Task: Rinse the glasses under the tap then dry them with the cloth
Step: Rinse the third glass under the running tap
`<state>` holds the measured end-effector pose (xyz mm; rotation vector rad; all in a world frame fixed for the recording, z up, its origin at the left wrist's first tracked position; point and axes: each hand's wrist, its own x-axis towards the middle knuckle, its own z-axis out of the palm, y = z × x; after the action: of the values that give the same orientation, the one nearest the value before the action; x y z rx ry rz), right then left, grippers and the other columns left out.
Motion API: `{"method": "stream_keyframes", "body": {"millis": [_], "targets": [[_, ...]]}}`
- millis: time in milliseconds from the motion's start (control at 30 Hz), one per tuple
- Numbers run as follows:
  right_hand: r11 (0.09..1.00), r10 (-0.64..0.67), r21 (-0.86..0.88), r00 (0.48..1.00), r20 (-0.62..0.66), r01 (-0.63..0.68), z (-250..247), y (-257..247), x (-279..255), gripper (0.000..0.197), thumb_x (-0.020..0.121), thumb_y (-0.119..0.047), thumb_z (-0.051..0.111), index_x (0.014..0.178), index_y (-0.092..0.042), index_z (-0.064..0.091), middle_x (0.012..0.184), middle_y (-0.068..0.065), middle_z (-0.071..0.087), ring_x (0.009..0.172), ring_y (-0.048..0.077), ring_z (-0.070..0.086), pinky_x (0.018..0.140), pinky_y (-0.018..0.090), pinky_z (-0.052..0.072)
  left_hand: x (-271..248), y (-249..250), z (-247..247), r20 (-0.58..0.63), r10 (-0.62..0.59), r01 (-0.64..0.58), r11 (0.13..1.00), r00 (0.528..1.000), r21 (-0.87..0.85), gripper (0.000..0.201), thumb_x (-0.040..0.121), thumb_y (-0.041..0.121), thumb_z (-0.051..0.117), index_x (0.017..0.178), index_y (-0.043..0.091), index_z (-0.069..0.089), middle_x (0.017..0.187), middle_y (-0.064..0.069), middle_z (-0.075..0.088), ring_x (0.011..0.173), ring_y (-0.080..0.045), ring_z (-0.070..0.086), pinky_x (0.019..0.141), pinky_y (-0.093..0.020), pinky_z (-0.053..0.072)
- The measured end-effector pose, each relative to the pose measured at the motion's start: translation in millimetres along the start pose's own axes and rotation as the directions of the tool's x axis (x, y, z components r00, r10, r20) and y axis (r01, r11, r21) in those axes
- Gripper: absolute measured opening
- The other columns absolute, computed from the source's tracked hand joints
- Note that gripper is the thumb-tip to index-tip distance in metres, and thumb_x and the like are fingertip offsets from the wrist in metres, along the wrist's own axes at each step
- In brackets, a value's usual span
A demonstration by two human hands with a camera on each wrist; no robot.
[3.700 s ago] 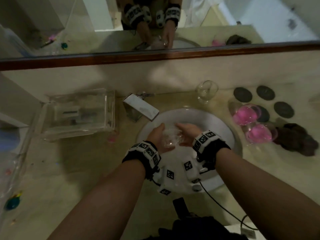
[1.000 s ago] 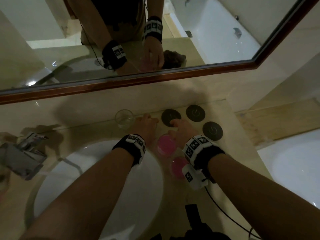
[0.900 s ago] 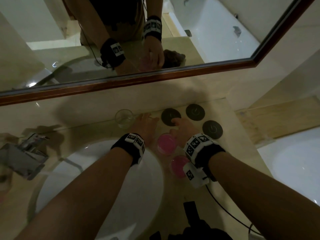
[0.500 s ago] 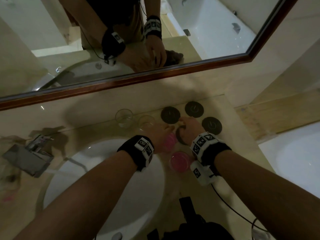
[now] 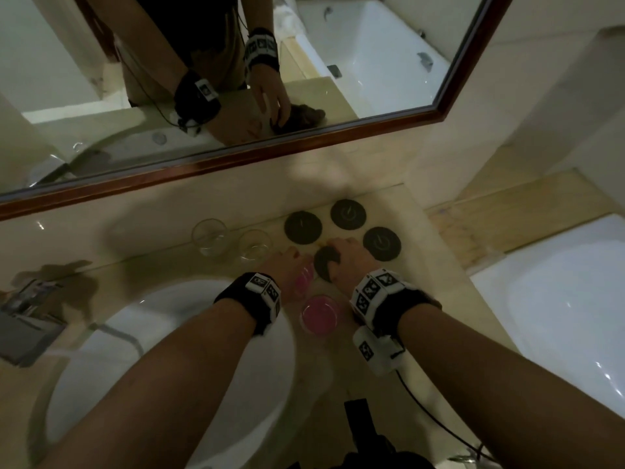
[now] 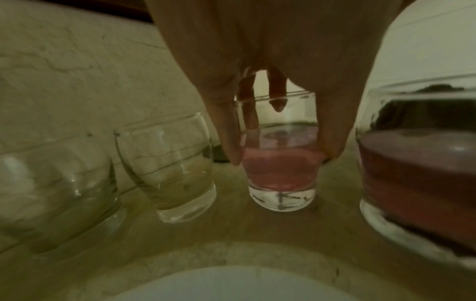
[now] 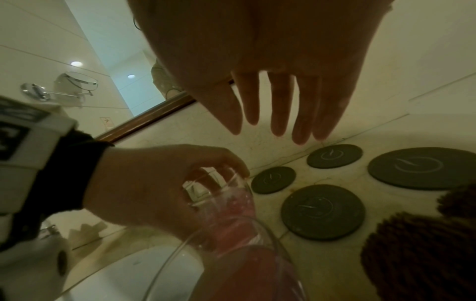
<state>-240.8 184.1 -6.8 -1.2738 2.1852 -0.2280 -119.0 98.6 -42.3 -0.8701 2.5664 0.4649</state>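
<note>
Head view: two clear glasses (image 5: 209, 237) are standing empty by the wall, seemingly rinsed. Left hand (image 5: 289, 269) is gripping a pink-filled glass (image 6: 280, 163) on the counter (image 5: 436, 299); another pink glass (image 5: 319, 314) is waiting. Right hand (image 7: 270, 67) is hovering, fingers straight, holding nothing. Cloth (image 7: 422, 250) is lying nearby; drying seems outstanding.

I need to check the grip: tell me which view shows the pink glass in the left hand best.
The left wrist view. There the pink glass faces the camera whole, the left hand gripping its rim from above. In the head view the hand hides most of it. The right wrist view shows only its rim and some pink.
</note>
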Motion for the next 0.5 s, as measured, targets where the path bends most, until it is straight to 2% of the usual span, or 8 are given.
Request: {"method": "stream_keyframes", "body": {"millis": [133, 233, 333, 433, 467, 500], "targets": [[1.0, 0.009, 0.018, 1.0, -0.011, -0.009, -6.4, -6.0, -5.9, 0.046, 0.094, -0.021, 0.049, 0.138, -0.015, 0.042, 0.136, 0.011, 0.041, 0.121, 0.03, 0.047, 0.101, 0.036, 0.038, -3.4, 2.2, -18.6, -0.096, -0.021, 0.007, 0.991, 0.995, -0.137, 0.072, 0.082, 0.04, 0.071, 0.143, 0.023, 0.036, 0.136, -0.009, 0.042, 0.12, -0.031, 0.051, 0.098, -0.038, 0.044], [0.994, 0.005, 0.107, 0.997, -0.072, 0.003, -15.4, -18.6, -10.6, 0.044, 0.096, -0.018, 0.046, 0.139, -0.011, 0.041, 0.14, 0.012, 0.042, 0.125, 0.029, 0.045, 0.103, 0.035, 0.037, -20.5, -0.5, -44.5, -0.174, -0.056, 0.018, 0.977, 0.983, -0.213, 0.075, 0.081, 0.042, 0.072, 0.144, 0.023, 0.035, 0.14, -0.008, 0.04, 0.124, -0.028, 0.048, 0.1, -0.034, 0.041], [0.977, -0.008, 0.212, 0.994, -0.11, 0.031, -19.2, -44.9, -17.1, 0.037, 0.099, -0.021, 0.043, 0.132, -0.007, 0.048, 0.13, 0.012, 0.054, 0.117, 0.029, 0.051, 0.091, 0.029, 0.039, -51.0, -12.7, -63.6, -0.248, -0.114, 0.035, 0.953, 0.962, -0.302, 0.072, 0.079, 0.046, 0.071, 0.14, 0.023, 0.039, 0.137, -0.006, 0.041, 0.122, -0.026, 0.049, 0.096, -0.032, 0.042], [0.941, -0.016, 0.337, 0.997, -0.071, 0.039, -6.4, -80.7, -17.9, 0.032, 0.1, -0.027, 0.042, 0.117, -0.005, 0.057, 0.114, 0.015, 0.059, 0.102, 0.029, 0.056, 0.075, 0.026, 0.035, -93.2, -32.4, -69.4, -0.298, -0.203, 0.087, 0.928, 0.933, -0.361, 0.075, 0.08, 0.045, 0.071, 0.143, 0.024, 0.036, 0.139, -0.006, 0.041, 0.124, -0.026, 0.047, 0.1, -0.035, 0.04], [0.931, -0.021, 0.363, 0.999, -0.048, 0.037, 0.8, -93.0, -19.2, 0.034, 0.1, -0.029, 0.04, 0.117, -0.005, 0.056, 0.114, 0.015, 0.059, 0.101, 0.029, 0.055, 0.077, 0.028, 0.037, -106.8, -40.8, -68.2, -0.299, -0.24, 0.114, 0.916, 0.924, -0.384, 0.076, 0.08, 0.044, 0.071, 0.144, 0.023, 0.035, 0.139, -0.006, 0.041, 0.125, -0.026, 0.046, 0.102, -0.036, 0.039], [0.929, -0.035, 0.368, 0.999, -0.017, 0.038, 8.8, -105.3, -19.4, 0.036, 0.1, -0.03, 0.039, 0.122, -0.005, 0.054, 0.12, 0.016, 0.057, 0.107, 0.03, 0.054, 0.084, 0.031, 0.04, -120.6, -49.9, -65.1, -0.296, -0.27, 0.138, 0.907, 0.916, -0.398, 0.078, 0.079, 0.042, 0.072, 0.145, 0.023, 0.035, 0.14, -0.006, 0.041, 0.126, -0.026, 0.044, 0.103, -0.036, 0.038]]}}
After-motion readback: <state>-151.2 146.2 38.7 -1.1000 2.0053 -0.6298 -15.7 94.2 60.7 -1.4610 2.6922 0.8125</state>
